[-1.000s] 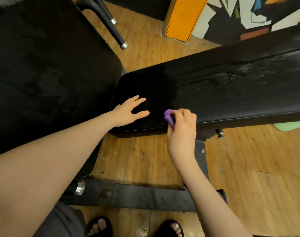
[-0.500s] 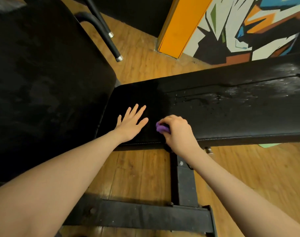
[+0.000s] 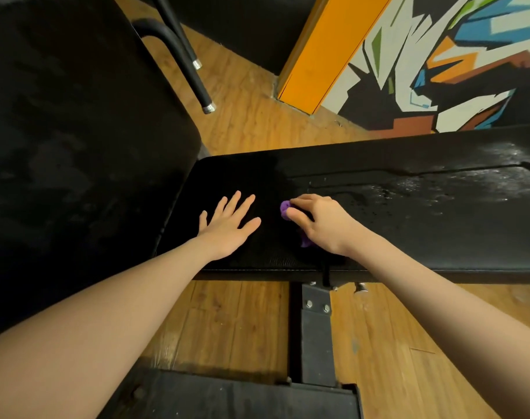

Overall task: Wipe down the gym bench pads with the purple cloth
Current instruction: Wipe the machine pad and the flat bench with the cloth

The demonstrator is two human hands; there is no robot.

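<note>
Right hand (image 3: 324, 225) has the purple cloth (image 3: 286, 210) bunched up under curled fingers, pressed onto the bench pad (image 3: 409, 225) close to its front edge and towards the left end; only bits of cloth poke out at the fingertips and under the palm. Left hand (image 3: 229, 226) lies flat on the same pad just beside it, fingers straight and spread, holding nothing; the pad's right stretch looks wet and streaky, while a second black pad (image 3: 76, 146) stands off to the left; underneath there's a metal frame (image 3: 316, 337) on the wood floor (image 3: 236, 322).
</note>
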